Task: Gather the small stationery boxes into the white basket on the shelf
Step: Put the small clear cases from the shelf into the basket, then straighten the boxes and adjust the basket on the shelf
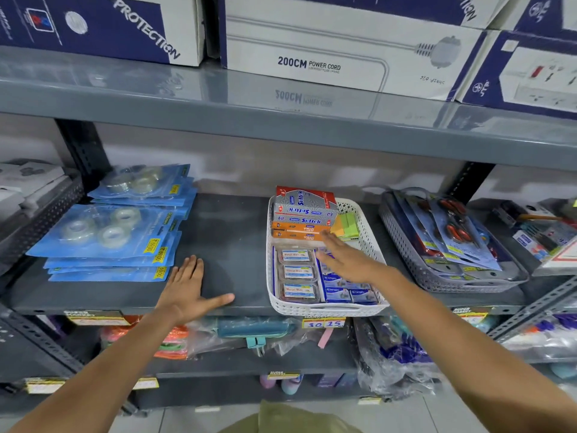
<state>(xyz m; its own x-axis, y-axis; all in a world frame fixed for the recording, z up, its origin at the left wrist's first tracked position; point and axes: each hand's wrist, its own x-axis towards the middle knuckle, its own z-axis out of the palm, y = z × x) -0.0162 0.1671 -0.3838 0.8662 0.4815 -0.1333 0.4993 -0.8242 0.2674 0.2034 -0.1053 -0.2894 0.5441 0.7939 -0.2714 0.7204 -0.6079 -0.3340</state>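
My right hand [346,260] hovers released over the white basket [368,226], nearer its boxes [296,271] than my flat, empty left hand [190,289].

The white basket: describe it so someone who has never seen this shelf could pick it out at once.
On the dark grey middle shelf, right of its bare patch, sits the white basket packed with small boxes, the right hand above it. Unlike the grey basket of scissor packs beside it, it is white.

Both forearms bare, sleeveless to the frame; olive-green garment [281,417] below.
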